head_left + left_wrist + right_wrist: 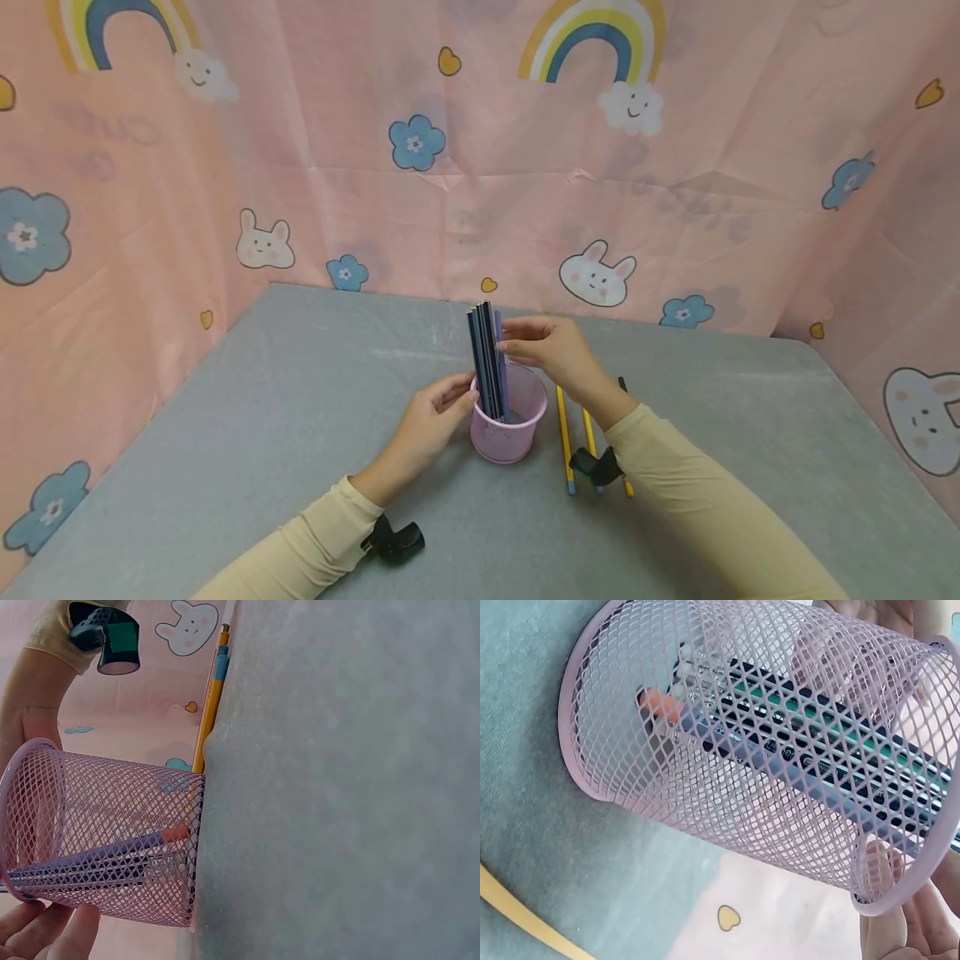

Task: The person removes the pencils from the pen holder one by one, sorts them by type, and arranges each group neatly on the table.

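A pink mesh pencil cup (pixel 504 442) stands upright on the grey table. Several dark pencils (pixel 483 358) lean in a bunch against its left side, and a purple pencil (pixel 503 379) stands beside them. My left hand (pixel 423 421) holds the cup at the left of its rim, with thumb and fingertips by the mesh in the left wrist view. Above the opening, my right hand (pixel 558 350) pinches the upper part of the purple pencil. Through the mesh, the purple pencil's orange end (pixel 660 705) shows near the cup's bottom.
Yellow pencils (pixel 565 442) lie on the table right of the cup, partly hidden by the right forearm. Each wrist carries a dark mount (pixel 397 540). A pink patterned cloth (pixel 487 217) hangs around the back and sides of the table (pixel 337 375).
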